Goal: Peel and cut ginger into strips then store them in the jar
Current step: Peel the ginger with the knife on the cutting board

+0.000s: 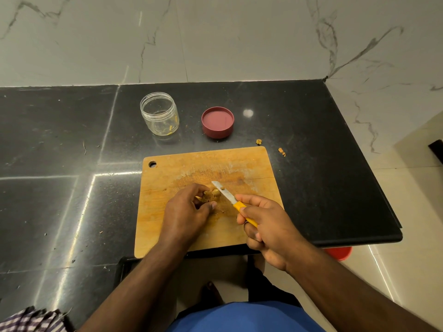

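Observation:
A knobbly piece of ginger (210,195) lies on the wooden cutting board (251,164), held between the fingers and thumb of my left hand (184,212). My right hand (266,224) grips the yellow handle of a small knife (225,193). Its blade lies against the ginger's right side, with a scrap of peel stuck on it. Small peel bits lie on the board under the ginger. A clear plastic jar (160,113) stands open behind the board with a few yellow scraps at its bottom. Its maroon lid (217,121) lies upside down to the right of it.
The board sits on a black stone counter (60,144) whose right edge and front corner are close to my right hand. Two ginger scraps (282,151) lie on the counter past the board's far right corner. A marble wall rises behind. A red bucket (340,252) shows below the counter.

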`<state>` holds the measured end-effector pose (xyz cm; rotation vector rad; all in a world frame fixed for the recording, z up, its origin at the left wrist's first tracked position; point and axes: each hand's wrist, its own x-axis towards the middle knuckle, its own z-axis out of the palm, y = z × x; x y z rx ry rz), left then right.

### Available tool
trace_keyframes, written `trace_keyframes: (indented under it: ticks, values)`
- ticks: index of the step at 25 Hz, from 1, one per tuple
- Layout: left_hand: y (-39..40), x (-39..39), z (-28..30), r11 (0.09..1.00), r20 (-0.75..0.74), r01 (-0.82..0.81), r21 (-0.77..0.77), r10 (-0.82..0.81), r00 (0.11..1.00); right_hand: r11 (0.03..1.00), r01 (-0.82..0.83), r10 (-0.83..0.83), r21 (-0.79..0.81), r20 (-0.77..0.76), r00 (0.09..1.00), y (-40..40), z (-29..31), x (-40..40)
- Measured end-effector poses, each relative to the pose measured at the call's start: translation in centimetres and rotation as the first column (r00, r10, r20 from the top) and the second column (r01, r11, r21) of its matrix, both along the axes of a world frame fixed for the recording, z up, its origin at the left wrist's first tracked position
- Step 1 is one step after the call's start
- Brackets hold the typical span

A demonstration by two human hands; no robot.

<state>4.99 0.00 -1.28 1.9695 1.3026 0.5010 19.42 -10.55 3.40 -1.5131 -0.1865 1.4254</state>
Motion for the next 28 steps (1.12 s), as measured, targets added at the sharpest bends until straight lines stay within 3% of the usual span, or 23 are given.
trace_keyframes:
  ticks: [6, 11, 15, 18, 21, 25, 27, 28]
  values:
    - [-0.1, 0.1, 0.0, 1.0, 0.017, -0.015, -0.026, 0.015, 1.0, 0.995, -0.096, 0.094, 0.012, 0.118, 0.989, -0.5, 0.0, -0.5]
    - [0.1, 0.0, -0.2, 1.0, 0.031, -0.013, -0.029, 0.014, 0.999, 0.992, -0.126, 0.123, 0.031, 0.083, 0.989, -0.8, 0.2, -0.7]
    - [0.2, -0.1, -0.2, 0.999, 0.03, -0.019, -0.032, 0.02, 0.999, 0.998, -0.055, 0.06, 0.044, -0.119, 0.991, -0.8, 0.1, 0.1]
    - [0.3, -0.1, -0.3, 1.0, 0.022, -0.014, -0.021, 0.015, 1.0, 0.997, 0.041, -0.007, 0.072, -0.417, 0.909, -0.9, 0.0, 0.8]
    - [0.2, -0.1, -0.2, 0.999, 0.025, -0.019, -0.028, 0.02, 0.999, 0.99, 0.119, -0.064, 0.075, -0.515, 0.855, -1.0, -0.3, 1.1]
    - [0.3, -0.2, 0.1, 0.997, 0.054, -0.015, -0.08, 0.019, 0.998, 0.978, 0.174, -0.105, 0.111, -0.46, 0.882, -0.9, 0.3, 2.7]
    - [0.4, -0.2, 0.4, 0.993, 0.091, 0.0, -0.116, 0.011, 0.996, 0.968, 0.184, -0.13, 0.17, -0.29, 0.948, -0.7, 1.7, 4.3]
    - [0.5, -0.2, 0.5, 0.991, 0.108, 0.005, -0.132, 0.009, 0.994, 0.962, 0.165, -0.139, 0.216, -0.129, 0.982, -0.5, 2.6, 5.2]
